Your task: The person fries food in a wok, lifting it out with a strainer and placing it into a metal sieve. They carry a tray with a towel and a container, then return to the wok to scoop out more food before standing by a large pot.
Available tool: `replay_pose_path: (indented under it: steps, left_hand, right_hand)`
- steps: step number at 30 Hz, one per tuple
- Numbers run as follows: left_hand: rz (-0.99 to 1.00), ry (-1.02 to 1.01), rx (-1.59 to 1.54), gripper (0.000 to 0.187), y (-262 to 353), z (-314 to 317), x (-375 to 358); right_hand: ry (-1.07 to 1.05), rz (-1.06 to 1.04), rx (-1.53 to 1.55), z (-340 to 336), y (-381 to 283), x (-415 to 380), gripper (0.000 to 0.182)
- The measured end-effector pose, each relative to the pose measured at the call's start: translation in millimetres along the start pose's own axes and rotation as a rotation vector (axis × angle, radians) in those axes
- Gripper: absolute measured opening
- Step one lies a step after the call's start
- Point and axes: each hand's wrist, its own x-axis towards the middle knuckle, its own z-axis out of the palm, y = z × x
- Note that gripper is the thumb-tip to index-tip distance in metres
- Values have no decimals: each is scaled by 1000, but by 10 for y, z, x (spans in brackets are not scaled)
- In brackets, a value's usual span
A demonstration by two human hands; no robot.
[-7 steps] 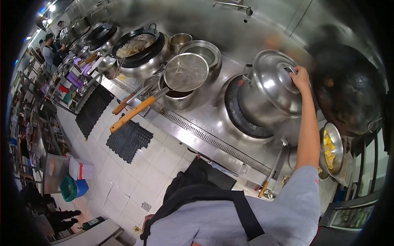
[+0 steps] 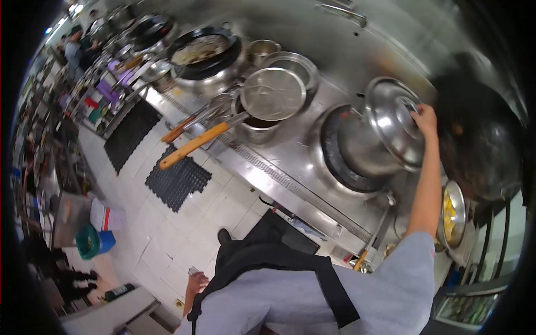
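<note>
My right hand (image 2: 426, 121) is closed round the handle of a large domed steel pot lid (image 2: 393, 125). In the head view the lid leans to the right over the tall steel pot (image 2: 363, 142), whose opening it hides. The pot sits in a black-ringed wok burner (image 2: 335, 159) on the steel range. Low at my side, my left hand (image 2: 196, 283) hangs with loosely parted fingers over the floor, blurred and holding nothing visible.
A wooden-handled strainer (image 2: 273, 95) rests across a pot left of the burner. Behind stands a wok (image 2: 202, 50). A large blackened wok (image 2: 480, 134) leans at the right, above a bowl of yellow pieces (image 2: 451, 215). A ladle (image 2: 379, 229) lies near the front edge.
The pot lid has tipped further and shifted right against the pot, with my right hand on its handle. My left hand has come into fuller view. The whole view has shifted slightly.
</note>
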Motion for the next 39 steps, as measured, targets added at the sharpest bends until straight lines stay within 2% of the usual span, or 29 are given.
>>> replay_pose_path:
  steps: [1, 2, 3, 4, 5, 6, 8, 10, 12, 13, 15, 16, 17, 18, 19, 21, 22, 24, 26, 27, 28, 29, 31, 32, 33, 34, 36, 39]
  left_hand:
    - [-438, -118, -245, 35, 46, -177, 131]
    - [-1090, 2, -701, 35, 177, -450, 409]
    - [-1562, 262, -877, 35, 348, -766, 756]
    - [-1613, 392, -1038, 37, 151, -730, 571]
    - [-1682, 435, -1063, 40, 44, -851, 505]
    - [-1678, 467, -1065, 40, -49, -985, 463]
    - [-1691, 500, -1041, 41, -224, -1297, 316]
    - [-1718, 495, -996, 42, -456, -1548, 126]
    - [-1699, 492, -929, 43, -676, -1782, -30]
    - [-1678, 486, -894, 43, -837, -1914, -61]
    - [-1647, 471, -846, 44, -1105, -2119, -137]
    - [-1633, 465, -820, 45, -1214, -2229, -177]
    - [-1620, 484, -818, 45, -1314, -2333, -196]
    - [-1606, 500, -813, 45, -1429, -2436, -216]
    - [-1590, 512, -807, 45, -1528, -2543, -244]
    - [-1561, 571, -817, 45, -1660, -2736, -284]
    - [-1535, 595, -828, 45, -1749, -2825, -239]
    - [-1508, 680, -893, 43, -2026, -2758, -472]
    - [-1599, 754, -952, 37, -2071, -2809, -570]
    - [-1583, 768, -995, 33, -2111, -2747, -745]
    - [-1553, 845, -1057, 31, -2223, -2531, -1051]
    - [-1531, 661, -777, 26, -2059, -2700, -1030]
    - [-1621, 734, -773, 22, -1937, -2684, -1332]
    - [-1716, 727, -792, 23, -1898, -2744, -1411]
    - [-1792, 712, -807, 23, -1861, -2830, -1422]
    - [-1843, 688, -808, 24, -1857, -2936, -1431]
    - [-1917, 648, -808, 25, -1911, -3156, -1440]
    - [-1954, 597, -792, 27, -2138, -3488, -1468]
  right_hand:
    - [-8, 3, -23, 80, 170, 72, 51]
    - [-56, -18, -39, -34, 47, 59, 58]
    - [9, -26, -122, -154, -44, 0, 56]
    - [48, 6, -78, -294, -223, -53, 58]
    - [146, -17, -158, -408, -347, -66, 58]
    - [152, -57, -122, -541, -470, -56, 57]
    - [172, 9, -40, -790, -1033, -144, 53]
    - [164, -203, 304, -896, -1886, -310, 49]
    - [-89, -302, 586, -1014, -3317, -653, 45]
    - [-247, -354, 605, -1072, -3960, -811, 44]
    - [-466, -586, 604, -983, -5117, -1009, 41]
    - [-523, -766, 588, -824, -5639, -1049, 40]
    - [-644, -862, 564, -635, -6102, -1049, 39]
    - [-853, -885, 651, -344, -6586, -1030, 39]
    - [-944, -969, 505, 2, -7053, -976, 39]
    - [-1162, -1098, 520, 1005, -7892, -1004, 50]
    - [-1179, -1106, 538, 1603, -8253, -1117, 53]
    - [-1465, -859, 465, 2704, -8898, -1460, 51]
    - [-1431, -716, 324, 3667, -9290, -1911, 41]
    - [-1389, -686, 137, 4204, -9452, -2090, 32]
    - [-1240, -822, 28, 4716, -9506, -2272, 31]
    - [-1084, -951, -77, 5075, -9590, -2397, 29]
    - [-1104, -372, 103, 5391, -9575, -2496, 32]
    - [-1022, -40, 107, 5450, -9612, -2491, 37]
    - [-1003, 251, 58, 5983, -9572, -2503, 43]
    - [-1001, 342, 113, 6079, -9449, -2455, 46]
    - [-1157, 383, 256, 6347, -9236, -2452, 53]
    - [-1222, 315, 124, 6676, -9158, -2491, 68]
